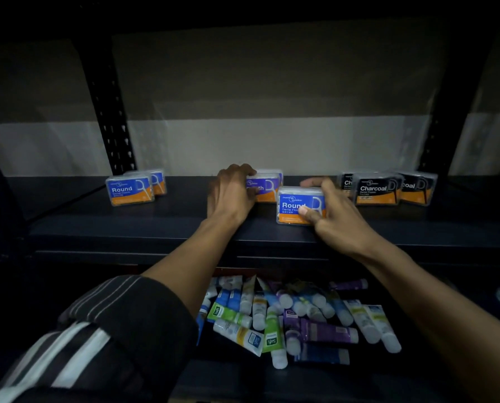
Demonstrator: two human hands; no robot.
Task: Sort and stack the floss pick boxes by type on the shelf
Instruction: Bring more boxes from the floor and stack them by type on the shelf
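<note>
On the dark shelf (pixel 155 225) stand floss pick boxes. My right hand (pixel 333 216) grips a blue and orange "Round" box (pixel 293 203) near the shelf's front, thumb on its face and fingers over its top. My left hand (pixel 231 193) holds the left end of another blue and orange box (pixel 267 187) further back; a similar box stands right behind it. Two more "Round" boxes (pixel 129 189) stand one behind the other at the left. Three black "Charcoal" boxes (pixel 378 189) are grouped at the right.
Black perforated shelf uprights (pixel 109 117) rise at the back left and right (pixel 443 135). A pale wall is behind the shelf. Below the shelf's front edge lies a heap of several toothpaste tubes (pixel 286 318).
</note>
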